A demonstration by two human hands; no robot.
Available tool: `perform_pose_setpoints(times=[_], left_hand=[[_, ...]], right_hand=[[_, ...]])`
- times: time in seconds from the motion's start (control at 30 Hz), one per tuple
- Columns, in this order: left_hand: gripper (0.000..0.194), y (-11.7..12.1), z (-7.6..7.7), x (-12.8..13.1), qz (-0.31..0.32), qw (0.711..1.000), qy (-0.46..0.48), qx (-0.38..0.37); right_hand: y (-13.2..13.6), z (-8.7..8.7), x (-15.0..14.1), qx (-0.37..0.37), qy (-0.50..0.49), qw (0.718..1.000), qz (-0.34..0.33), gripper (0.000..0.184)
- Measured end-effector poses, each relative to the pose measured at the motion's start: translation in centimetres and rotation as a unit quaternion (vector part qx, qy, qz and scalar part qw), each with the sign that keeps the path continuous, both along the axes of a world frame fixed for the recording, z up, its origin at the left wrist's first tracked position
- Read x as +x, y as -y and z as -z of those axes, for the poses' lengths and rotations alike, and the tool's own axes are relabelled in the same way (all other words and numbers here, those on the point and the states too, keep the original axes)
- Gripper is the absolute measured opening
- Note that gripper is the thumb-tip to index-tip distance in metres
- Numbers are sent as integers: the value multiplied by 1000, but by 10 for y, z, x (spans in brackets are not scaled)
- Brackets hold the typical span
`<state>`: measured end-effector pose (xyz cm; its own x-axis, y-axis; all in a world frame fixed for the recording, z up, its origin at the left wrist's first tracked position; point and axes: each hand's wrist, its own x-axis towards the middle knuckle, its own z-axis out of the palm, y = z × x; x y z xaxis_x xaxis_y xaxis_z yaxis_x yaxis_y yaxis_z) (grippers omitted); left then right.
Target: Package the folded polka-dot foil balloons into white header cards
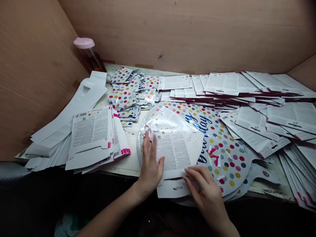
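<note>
A white printed cardboard sleeve lies in front of me, with a flap and a hanging slot at its near end. My left hand rests along the sleeve's left edge, fingers stretched out and slightly blurred. At the lower right edge, by the flap, my right hand has its thumb and fingers closed on the sleeve. Another white card is partly covered behind it. Underneath are large round foil balloons with coloured dots and blue lettering.
Small folded dotted foil packets are piled at the back. Flat printed sleeves and blank white cards are stacked on the left. Many finished-looking printed sleeves spread along the right. A pink-lidded bottle stands in the back left corner.
</note>
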<state>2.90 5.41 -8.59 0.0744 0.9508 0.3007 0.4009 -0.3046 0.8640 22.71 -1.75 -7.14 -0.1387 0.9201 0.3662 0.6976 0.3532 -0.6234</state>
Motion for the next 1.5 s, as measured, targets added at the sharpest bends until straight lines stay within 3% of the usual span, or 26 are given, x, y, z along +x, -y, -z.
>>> perform_pose_setpoints(times=[0.07,0.17,0.2,0.3,0.43,0.7,0.97,1.07,1.23,1.37,1.5], left_hand=[[56,9,4,-8,95,978,-162,94],[41,18,5,-22,264,924,-260,98],[47,20,4,-26,290,913,-277,81],[90,23,5,-32,321,894,-308,56],[110,27,9,-31,322,886,-328,55],[104,27,10,-30,317,888,-327,60],[101,28,10,-29,315,888,-331,62],[99,29,10,-29,313,885,-338,62],[97,29,10,-30,313,887,-334,71],[97,29,11,-30,311,886,-336,75],[98,29,12,-30,314,883,-339,80]], right_hand=[[-4,16,1,-3,7,1000,26,14],[-6,25,-3,4,1,1000,25,16],[-5,25,-4,9,-1,1000,24,18],[-2,24,-7,21,-5,999,23,22],[-1,27,-7,3,-2,1000,25,17],[-6,29,-7,-49,29,998,17,13],[-2,31,-6,-9,-26,999,38,10],[-4,30,-8,-3,6,999,38,11],[-11,35,-12,4,142,989,42,14],[1,30,-10,3,139,990,-15,15],[32,5,10,-77,119,973,-182,13]])
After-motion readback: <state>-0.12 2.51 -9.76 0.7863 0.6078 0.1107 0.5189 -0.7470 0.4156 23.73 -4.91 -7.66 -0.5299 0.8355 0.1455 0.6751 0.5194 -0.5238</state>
